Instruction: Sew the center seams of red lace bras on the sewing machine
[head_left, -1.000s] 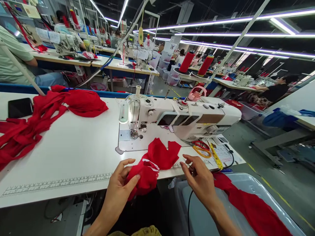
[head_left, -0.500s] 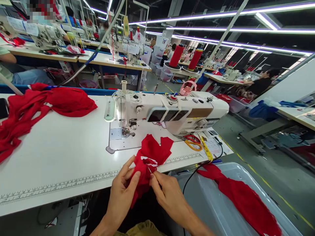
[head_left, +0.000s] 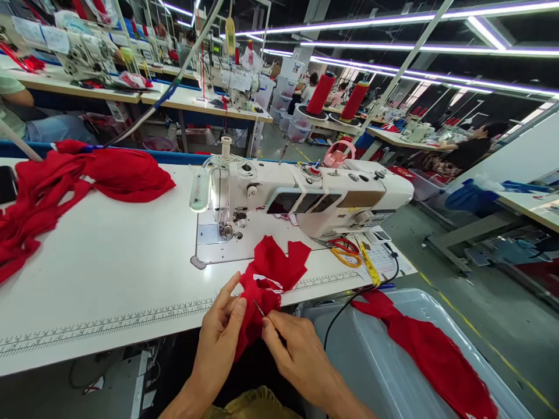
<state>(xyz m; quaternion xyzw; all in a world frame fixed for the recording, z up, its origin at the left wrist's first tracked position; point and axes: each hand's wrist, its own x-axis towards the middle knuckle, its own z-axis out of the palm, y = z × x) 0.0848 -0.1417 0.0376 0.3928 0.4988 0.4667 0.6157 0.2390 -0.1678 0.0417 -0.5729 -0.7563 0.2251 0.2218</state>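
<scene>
My left hand (head_left: pixel 222 326) is closed on a piece of red fabric (head_left: pixel 279 265), thumb on top, at the front edge of the sewing table. A white strip shows on the fabric near its middle. Between the thumb and fingers of my right hand (head_left: pixel 294 349) is a thin pointed metal tool (head_left: pixel 259 307); its tip lies against the red fabric close to my left thumb. Most of the tool is hidden in the hand, so its exact kind does not show. Just beyond the fabric stands a white sewing machine (head_left: pixel 305 192).
Red garments (head_left: pixel 126 174) are heaped at the table's left. Scissors with orange and red handles (head_left: pixel 347 256) and a yellow tape measure (head_left: pixel 370 265) lie right of the machine. A plastic bin (head_left: pixel 371 361) with red fabric over it stands at my right, a black cable (head_left: pixel 334 320) beside it.
The tool's tip has moved left and slightly up across the fabric, and more of its shaft shows. My right hand has shifted slightly; my left hand keeps its hold.
</scene>
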